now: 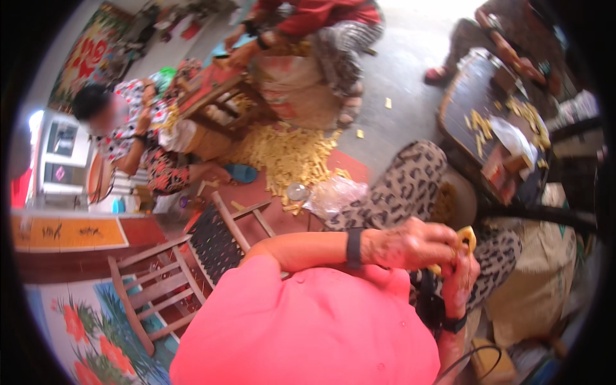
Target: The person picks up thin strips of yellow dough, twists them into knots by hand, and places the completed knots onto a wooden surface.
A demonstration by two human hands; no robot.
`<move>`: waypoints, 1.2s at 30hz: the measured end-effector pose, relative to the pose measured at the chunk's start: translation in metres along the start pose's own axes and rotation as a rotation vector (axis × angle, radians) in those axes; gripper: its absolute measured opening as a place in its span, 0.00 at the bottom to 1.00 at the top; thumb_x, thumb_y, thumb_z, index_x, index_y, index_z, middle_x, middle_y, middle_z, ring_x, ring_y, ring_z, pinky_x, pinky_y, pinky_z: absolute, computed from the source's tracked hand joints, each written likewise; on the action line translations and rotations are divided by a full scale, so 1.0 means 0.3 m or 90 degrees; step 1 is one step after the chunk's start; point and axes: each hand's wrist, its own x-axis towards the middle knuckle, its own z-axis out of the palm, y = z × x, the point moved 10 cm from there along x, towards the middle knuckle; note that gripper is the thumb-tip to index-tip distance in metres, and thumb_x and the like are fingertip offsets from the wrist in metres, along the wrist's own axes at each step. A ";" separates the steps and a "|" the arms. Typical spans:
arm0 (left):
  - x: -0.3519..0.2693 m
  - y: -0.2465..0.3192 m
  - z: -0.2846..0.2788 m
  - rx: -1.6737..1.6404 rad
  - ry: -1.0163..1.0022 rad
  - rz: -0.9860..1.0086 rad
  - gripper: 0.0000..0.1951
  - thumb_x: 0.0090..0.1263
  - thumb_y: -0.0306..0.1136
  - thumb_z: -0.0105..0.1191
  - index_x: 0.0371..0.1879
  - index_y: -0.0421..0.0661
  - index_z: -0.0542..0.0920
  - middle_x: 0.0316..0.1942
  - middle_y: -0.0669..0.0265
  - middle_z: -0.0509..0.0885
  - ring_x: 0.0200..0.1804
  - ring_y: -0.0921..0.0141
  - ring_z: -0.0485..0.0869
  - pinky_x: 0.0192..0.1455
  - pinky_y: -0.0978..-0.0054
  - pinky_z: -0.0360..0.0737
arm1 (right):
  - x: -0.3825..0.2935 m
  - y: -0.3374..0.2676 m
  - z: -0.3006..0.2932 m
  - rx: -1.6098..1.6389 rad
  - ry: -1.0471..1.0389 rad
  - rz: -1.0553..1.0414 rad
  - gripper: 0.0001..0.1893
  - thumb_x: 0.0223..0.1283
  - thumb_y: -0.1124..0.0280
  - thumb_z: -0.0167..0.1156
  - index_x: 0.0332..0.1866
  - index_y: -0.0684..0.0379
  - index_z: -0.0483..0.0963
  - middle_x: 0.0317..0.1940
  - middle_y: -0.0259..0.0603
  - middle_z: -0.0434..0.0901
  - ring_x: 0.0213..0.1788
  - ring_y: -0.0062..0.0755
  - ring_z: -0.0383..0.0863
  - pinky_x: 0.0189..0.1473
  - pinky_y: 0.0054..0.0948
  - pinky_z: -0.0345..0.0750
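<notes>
A curved, pale yellow piece [467,236], looped and with a dark gap in its middle, is held between my two hands above my lap. My left hand [409,244] reaches across from the left and pinches it with bent fingers. On the other side, my right hand [461,279] grips its lower part, fingertips close to those of the left. More of the yellow material [434,269] peeks out under my left fingers. Its exact material cannot be told. Beneath the hands are my legs in leopard-print trousers [404,187].
A dark low table [457,103] at upper right bears yellow strips [479,127] and a white plastic bag [515,139]. Yellow pieces are heaped [288,154] on the floor near clear plastic [337,192]. A wooden chair [166,288] stands left. Three people sit around; sacks [534,288] lie right.
</notes>
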 end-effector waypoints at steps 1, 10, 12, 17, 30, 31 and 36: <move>-0.011 -0.029 -0.016 -0.024 0.030 -0.046 0.08 0.60 0.21 0.58 0.39 0.39 0.79 0.40 0.59 0.79 0.34 0.65 0.82 0.35 0.75 0.81 | 0.013 0.003 -0.002 0.073 0.000 0.049 0.08 0.65 0.68 0.48 0.38 0.63 0.68 0.22 0.40 0.69 0.23 0.34 0.66 0.27 0.31 0.63; -0.235 -0.296 0.032 -0.611 0.276 -0.675 0.18 0.59 0.20 0.59 0.49 0.40 0.74 0.43 0.66 0.80 0.42 0.76 0.80 0.46 0.81 0.77 | 0.047 -0.027 0.093 0.425 -0.086 0.216 0.14 0.70 0.65 0.44 0.37 0.65 0.70 0.20 0.32 0.69 0.21 0.18 0.64 0.24 0.22 0.63; -0.231 -0.293 0.041 -0.631 0.284 -0.695 0.19 0.60 0.21 0.59 0.51 0.40 0.72 0.43 0.66 0.80 0.45 0.76 0.79 0.49 0.81 0.75 | 0.042 -0.033 0.095 0.415 -0.101 0.190 0.12 0.70 0.67 0.45 0.39 0.66 0.70 0.21 0.35 0.71 0.22 0.21 0.68 0.26 0.24 0.68; -0.237 -0.291 0.049 -0.629 0.270 -0.698 0.18 0.60 0.22 0.59 0.49 0.41 0.73 0.43 0.66 0.79 0.45 0.76 0.78 0.50 0.81 0.74 | 0.051 -0.070 0.110 0.437 -0.129 0.152 0.10 0.69 0.70 0.44 0.40 0.67 0.70 0.23 0.42 0.73 0.21 0.32 0.73 0.26 0.27 0.71; -0.126 -0.194 0.011 -0.414 0.107 -0.505 0.11 0.63 0.22 0.55 0.45 0.36 0.81 0.53 0.55 0.76 0.51 0.68 0.78 0.53 0.73 0.76 | 0.040 -0.143 0.097 0.211 -0.102 -0.144 0.09 0.54 0.83 0.53 0.41 0.69 0.72 0.28 0.46 0.72 0.22 0.41 0.75 0.21 0.32 0.70; -0.099 -0.162 0.007 -0.367 0.064 -0.454 0.11 0.63 0.22 0.55 0.44 0.38 0.81 0.53 0.57 0.76 0.51 0.70 0.77 0.53 0.75 0.75 | 0.041 -0.171 0.080 0.178 -0.076 -0.201 0.10 0.52 0.84 0.54 0.42 0.70 0.72 0.27 0.46 0.71 0.22 0.40 0.74 0.21 0.31 0.69; -0.119 -0.165 0.024 -0.393 0.085 -0.489 0.11 0.64 0.23 0.55 0.45 0.37 0.81 0.53 0.57 0.75 0.53 0.69 0.77 0.54 0.72 0.75 | 0.015 -0.171 0.095 0.182 -0.090 -0.226 0.12 0.50 0.84 0.55 0.42 0.72 0.72 0.28 0.46 0.71 0.22 0.39 0.74 0.21 0.31 0.69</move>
